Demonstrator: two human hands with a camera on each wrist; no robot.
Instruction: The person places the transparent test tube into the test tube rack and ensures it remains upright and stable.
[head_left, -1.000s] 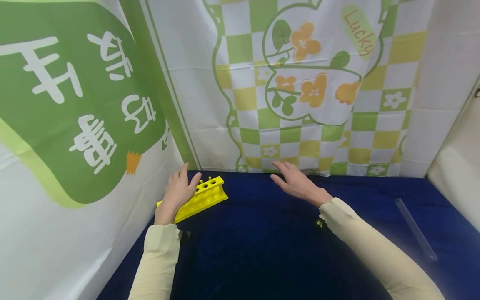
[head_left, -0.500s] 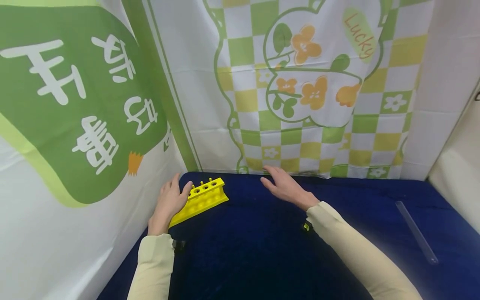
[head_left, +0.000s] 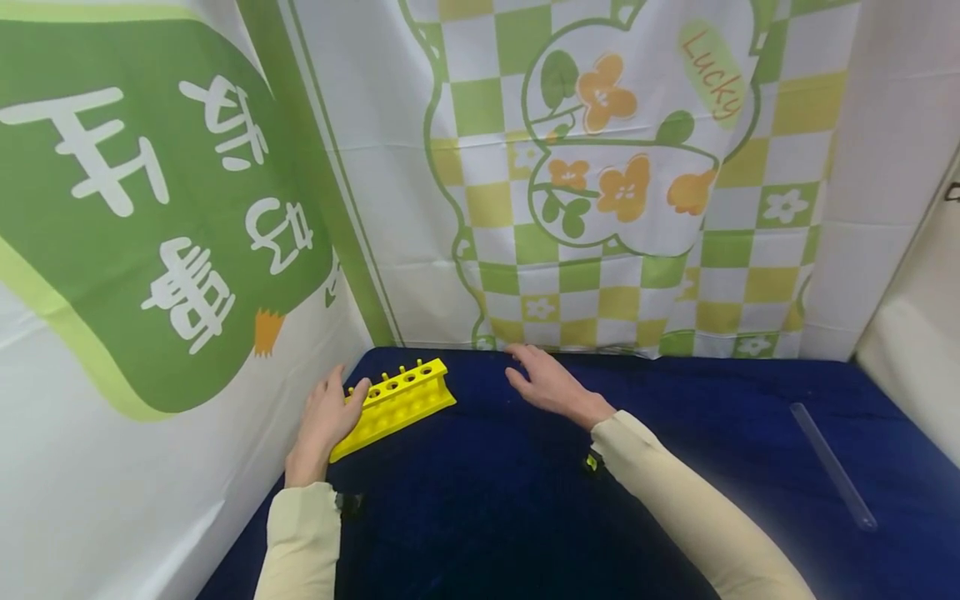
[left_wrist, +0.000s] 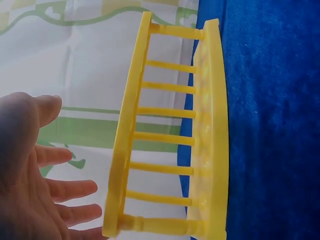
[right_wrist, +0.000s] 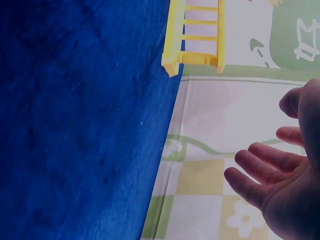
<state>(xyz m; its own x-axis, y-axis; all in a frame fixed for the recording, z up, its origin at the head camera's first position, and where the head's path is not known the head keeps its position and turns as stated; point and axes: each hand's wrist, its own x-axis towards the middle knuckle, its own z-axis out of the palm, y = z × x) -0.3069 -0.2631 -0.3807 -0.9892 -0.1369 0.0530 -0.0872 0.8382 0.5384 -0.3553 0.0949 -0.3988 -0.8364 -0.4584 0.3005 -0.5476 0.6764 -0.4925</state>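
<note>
At the far left my left hand (head_left: 324,417) lies flat, fingers relaxed and spread, grasping nothing, its thumb against the near end of the yellow plastic rack (head_left: 393,404). I see the rack standing on the dark blue velvety cloth (head_left: 525,500) in the back left corner, its top pierced by round holes, thin rungs joining its two rails. Further right my right hand (head_left: 547,385) hovers loosely spread, released, near the checked curtain (head_left: 600,250). At the far right lies a clear tube (head_left: 832,465).
</note>
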